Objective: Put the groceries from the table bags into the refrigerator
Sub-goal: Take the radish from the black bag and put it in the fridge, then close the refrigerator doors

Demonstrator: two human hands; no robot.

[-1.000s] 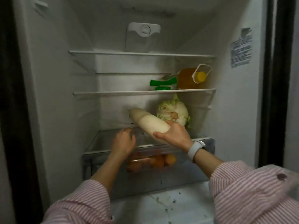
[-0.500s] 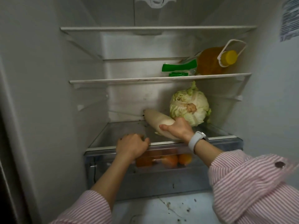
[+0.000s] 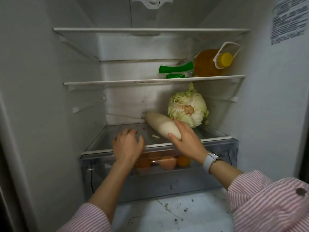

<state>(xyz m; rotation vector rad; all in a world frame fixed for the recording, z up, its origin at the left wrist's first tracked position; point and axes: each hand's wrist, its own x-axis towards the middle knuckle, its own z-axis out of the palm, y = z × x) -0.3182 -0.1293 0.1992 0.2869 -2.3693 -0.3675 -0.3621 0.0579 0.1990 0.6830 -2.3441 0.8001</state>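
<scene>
A long white radish (image 3: 160, 123) lies on the glass shelf (image 3: 117, 139) above the crisper drawer, its tip toward the back wall. My right hand (image 3: 185, 139) holds its near end, thumb in front and fingers over the top. Beside it at the right stands a pale green cabbage (image 3: 188, 109). My left hand (image 3: 127, 144) rests on the shelf's front edge with fingers loosely curled and holds nothing.
The clear crisper drawer (image 3: 209, 164) below holds orange fruit (image 3: 167, 162). The middle shelf (image 3: 117, 82) carries a green-and-white packet (image 3: 175, 70) and an oil bottle (image 3: 210, 63) with a yellow cap. The top shelf (image 3: 150, 29) is bare. Refrigerator walls close in on both sides.
The radish came down from mid-air onto the shelf beside the cabbage, still in my right hand. My left hand stayed at the shelf's front edge. The view moved closer.
</scene>
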